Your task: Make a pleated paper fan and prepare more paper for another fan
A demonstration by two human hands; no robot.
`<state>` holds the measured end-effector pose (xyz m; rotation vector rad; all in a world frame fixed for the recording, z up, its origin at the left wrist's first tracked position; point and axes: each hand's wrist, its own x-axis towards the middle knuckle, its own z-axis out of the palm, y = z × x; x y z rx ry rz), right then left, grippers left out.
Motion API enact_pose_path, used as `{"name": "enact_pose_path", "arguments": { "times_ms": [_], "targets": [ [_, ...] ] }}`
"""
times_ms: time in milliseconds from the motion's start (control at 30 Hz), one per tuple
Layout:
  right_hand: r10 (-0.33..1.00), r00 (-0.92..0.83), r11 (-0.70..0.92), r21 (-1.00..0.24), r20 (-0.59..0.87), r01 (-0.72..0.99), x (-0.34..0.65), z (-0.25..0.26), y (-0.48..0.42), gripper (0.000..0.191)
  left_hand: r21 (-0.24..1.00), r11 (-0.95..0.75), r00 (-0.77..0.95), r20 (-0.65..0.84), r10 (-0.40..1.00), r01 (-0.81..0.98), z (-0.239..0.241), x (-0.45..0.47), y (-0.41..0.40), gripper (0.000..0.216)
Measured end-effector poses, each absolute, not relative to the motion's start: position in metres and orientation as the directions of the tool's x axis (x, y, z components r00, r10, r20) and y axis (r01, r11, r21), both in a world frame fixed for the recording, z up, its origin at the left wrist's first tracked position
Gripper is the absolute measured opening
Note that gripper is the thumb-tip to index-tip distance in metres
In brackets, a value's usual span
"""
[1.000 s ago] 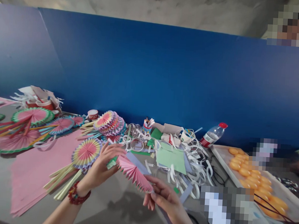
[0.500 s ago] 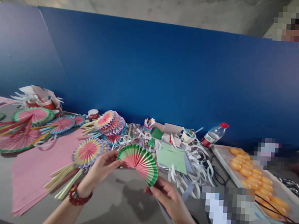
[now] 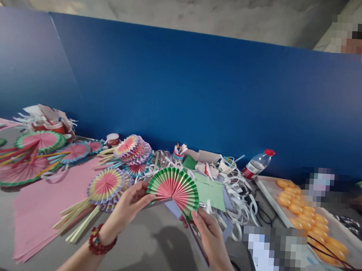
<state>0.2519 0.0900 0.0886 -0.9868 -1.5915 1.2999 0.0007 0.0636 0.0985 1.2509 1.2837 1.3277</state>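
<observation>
The left hand (image 3: 131,208) and the right hand (image 3: 208,232) are apart, with a half-round pink and green folded paper fan (image 3: 174,189) held up between them. The left hand pinches the fan's left end with its thumb and fingers. The right hand pinches the low right end the same way. The fan is spread wide over the grey table (image 3: 140,247), with pink in the middle and green round the edge. A thin purple strip (image 3: 199,243) slants down next to the right hand; I cannot tell if it is joined to the fan. A red bead bracelet (image 3: 102,241) is on the left wrist.

Just left of the left hand lies a round yellow, pink and purple folded paper fan (image 3: 106,183) with pale yellow paper sticks (image 3: 79,227). It is partly on a pile of flat pink paper sheets (image 3: 35,216). Farther left are round pink folded paper fans with green edges (image 3: 42,138).

Past the right hand is a flat light green paper sheet (image 3: 212,192), with curly white paper strips (image 3: 246,203) beside it. Farther right are a clear plastic bottle with a red cap (image 3: 258,164) and a white tray (image 3: 266,186) of shiny orange round things (image 3: 296,208).
</observation>
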Motion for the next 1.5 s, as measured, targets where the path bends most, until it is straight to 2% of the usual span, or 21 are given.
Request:
{"name": "enact_pose_path", "arguments": {
  "times_ms": [167, 300, 433, 533, 733, 867, 1033, 1167, 1500],
  "targets": [
    [0.945, -0.321, 0.078, -0.995, 0.055, 0.059, 0.252, 0.09, 0.089, 0.051, 0.94, -0.174, -0.09, 0.208, 0.974, 0.293, 0.095, 0.003, 0.063, 0.049],
    [0.951, -0.306, 0.059, -0.998, 0.046, 0.035, 0.25, 0.091, 0.09, 0.052, 0.851, -0.24, -0.1, 0.321, 0.942, 0.466, 0.094, 0.006, 0.062, 0.047],
    [0.945, -0.327, 0.026, -1.0, 0.022, 0.009, 0.247, 0.094, 0.09, 0.048, 0.793, -0.277, -0.092, 0.384, 0.919, 0.542, 0.097, 0.011, 0.059, 0.045],
    [0.945, -0.326, 0.01, -1.0, 0.011, -0.006, 0.245, 0.097, 0.089, 0.048, 0.761, -0.304, -0.099, 0.432, 0.896, 0.574, 0.096, 0.013, 0.059, 0.053],
    [0.949, -0.315, 0.03, -1.0, 0.03, -0.005, 0.239, 0.099, 0.087, 0.045, 0.583, -0.304, -0.079, 0.54, 0.838, 0.754, 0.086, 0.012, 0.06, 0.063],
    [0.951, -0.307, 0.016, -1.0, 0.023, -0.024, 0.235, 0.1, 0.085, 0.044, 0.525, -0.353, -0.011, 0.569, 0.822, 0.775, 0.089, 0.015, 0.06, 0.071],
    [0.944, -0.329, -0.028, -0.997, -0.003, -0.073, 0.229, 0.099, 0.083, 0.044, 0.459, -0.351, -0.032, 0.641, 0.767, 0.816, 0.097, 0.025, 0.066, 0.084],
    [0.945, -0.327, -0.046, -0.994, -0.011, -0.098, 0.225, 0.1, 0.082, 0.045, 0.412, -0.33, -0.037, 0.67, 0.741, 0.849, 0.097, 0.028, 0.072, 0.076],
    [0.943, -0.333, -0.004, -0.999, 0.014, -0.053, 0.222, 0.088, 0.079, 0.046, 0.439, -0.306, -0.083, 0.672, 0.736, 0.845, 0.093, 0.026, 0.075, 0.068]
  ]
}}
